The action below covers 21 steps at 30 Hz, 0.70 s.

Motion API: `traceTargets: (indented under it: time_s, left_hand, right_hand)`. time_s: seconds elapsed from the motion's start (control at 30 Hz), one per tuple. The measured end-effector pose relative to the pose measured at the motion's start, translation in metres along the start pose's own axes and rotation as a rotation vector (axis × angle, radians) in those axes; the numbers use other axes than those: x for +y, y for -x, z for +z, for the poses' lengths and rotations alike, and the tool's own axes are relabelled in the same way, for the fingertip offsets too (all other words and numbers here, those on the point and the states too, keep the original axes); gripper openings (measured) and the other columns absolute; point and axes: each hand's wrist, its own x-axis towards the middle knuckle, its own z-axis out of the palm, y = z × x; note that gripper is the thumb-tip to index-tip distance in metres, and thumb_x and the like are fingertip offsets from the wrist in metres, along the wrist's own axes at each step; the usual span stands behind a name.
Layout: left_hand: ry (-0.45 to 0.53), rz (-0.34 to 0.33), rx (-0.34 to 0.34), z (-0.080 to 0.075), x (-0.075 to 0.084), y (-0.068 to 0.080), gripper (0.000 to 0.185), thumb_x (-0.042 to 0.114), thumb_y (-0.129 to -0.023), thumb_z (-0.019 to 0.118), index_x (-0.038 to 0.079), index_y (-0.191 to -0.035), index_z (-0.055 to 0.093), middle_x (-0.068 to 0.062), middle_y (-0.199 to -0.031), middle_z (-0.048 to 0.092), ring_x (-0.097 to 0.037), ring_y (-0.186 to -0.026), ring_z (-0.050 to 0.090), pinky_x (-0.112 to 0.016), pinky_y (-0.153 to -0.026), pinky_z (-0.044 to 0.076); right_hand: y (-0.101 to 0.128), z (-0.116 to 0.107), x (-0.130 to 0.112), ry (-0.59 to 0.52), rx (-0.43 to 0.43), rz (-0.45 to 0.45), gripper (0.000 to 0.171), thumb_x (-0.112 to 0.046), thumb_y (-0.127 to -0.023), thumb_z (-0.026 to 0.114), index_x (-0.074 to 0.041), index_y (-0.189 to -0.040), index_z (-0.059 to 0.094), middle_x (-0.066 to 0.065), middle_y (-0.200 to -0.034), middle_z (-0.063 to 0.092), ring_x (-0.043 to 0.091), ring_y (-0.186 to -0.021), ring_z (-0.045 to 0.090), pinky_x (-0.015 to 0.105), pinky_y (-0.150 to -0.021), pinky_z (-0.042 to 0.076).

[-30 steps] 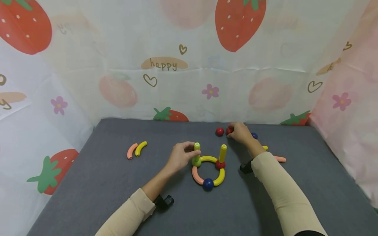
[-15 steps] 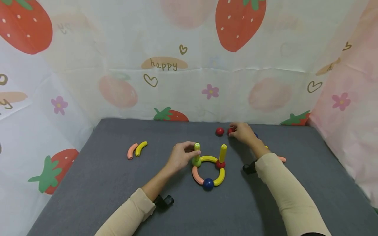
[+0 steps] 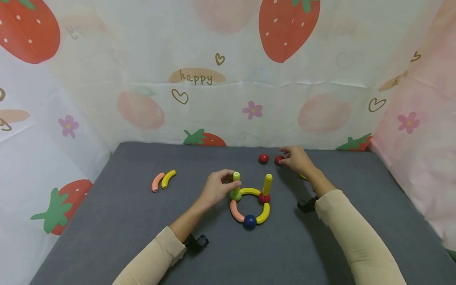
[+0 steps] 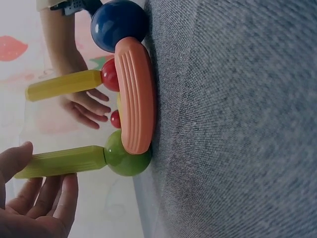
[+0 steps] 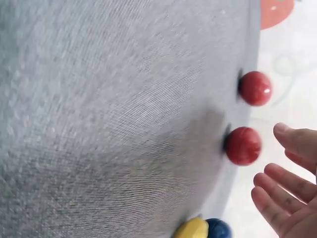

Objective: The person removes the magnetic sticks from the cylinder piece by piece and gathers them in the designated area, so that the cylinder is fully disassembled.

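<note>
A ring of curved pieces lies on the grey table (image 3: 107, 221), joined by a blue ball (image 3: 249, 221), a red ball (image 3: 264, 198) and a green ball (image 3: 235, 194). A yellow stick (image 3: 267, 183) stands on the ring's red ball. My left hand (image 3: 228, 180) pinches the green stick (image 3: 236, 179), which stands on the green ball. In the left wrist view, thumb and fingers (image 4: 49, 198) close around the green stick (image 4: 62, 161) above the pink curve (image 4: 134, 96). My right hand (image 3: 288, 156) hovers with relaxed fingers beside a loose red ball (image 3: 278, 160), and in the right wrist view the fingers (image 5: 292, 141) are just clear of that ball (image 5: 242, 145).
A second loose red ball (image 3: 263, 158) sits left of the first. A pink curve (image 3: 158, 181) and a yellow curve (image 3: 168, 179) lie together at the left. A yellow piece (image 5: 190, 229) and a blue ball (image 5: 218, 229) lie near my right wrist. Strawberry-print cloth walls the table.
My right hand and arm have shifted slightly right, uncovering the loose red ball and hiding the blue ball and pink piece behind it. The left hand has stayed on the green stick.
</note>
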Motion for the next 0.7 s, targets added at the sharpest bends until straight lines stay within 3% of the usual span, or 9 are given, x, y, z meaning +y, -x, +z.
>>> traceTargets:
  time_s: [0.37,0.57,0.7]
  left_hand:
    - [0.013,0.015,0.010,0.000,-0.001,0.000,0.026,0.013,-0.087,0.073,0.004,-0.111,0.069,-0.010,-0.102,0.072,-0.024,-0.093,0.069,-0.036,-0.083,0.057]
    - [0.002,0.009,0.005,0.000,-0.001,0.000,0.026,0.012,-0.086,0.074,0.004,-0.111,0.069,-0.010,-0.101,0.072,-0.023,-0.092,0.069,-0.037,-0.084,0.056]
    - [-0.007,0.007,0.001,0.001,-0.002,0.001,0.027,0.012,-0.086,0.074,0.004,-0.111,0.069,-0.010,-0.102,0.072,-0.024,-0.093,0.069,-0.037,-0.084,0.057]
  right_hand:
    - [0.041,-0.019,-0.018,-0.119,0.067,-0.112,0.046,-0.013,-0.094,0.064,-0.001,-0.136,0.053,0.024,-0.132,0.058,0.039,-0.116,0.059,0.053,-0.096,0.049]
    - [0.062,-0.019,-0.023,-0.288,0.042,-0.137,0.044,-0.025,-0.095,0.065,-0.005,-0.133,0.057,0.019,-0.128,0.063,0.035,-0.113,0.062,0.048,-0.093,0.053]
    - [0.076,-0.015,-0.029,-0.425,-0.011,-0.171,0.044,-0.026,-0.094,0.065,-0.006,-0.132,0.058,0.016,-0.130,0.063,0.030,-0.116,0.062,0.034,-0.092,0.055]
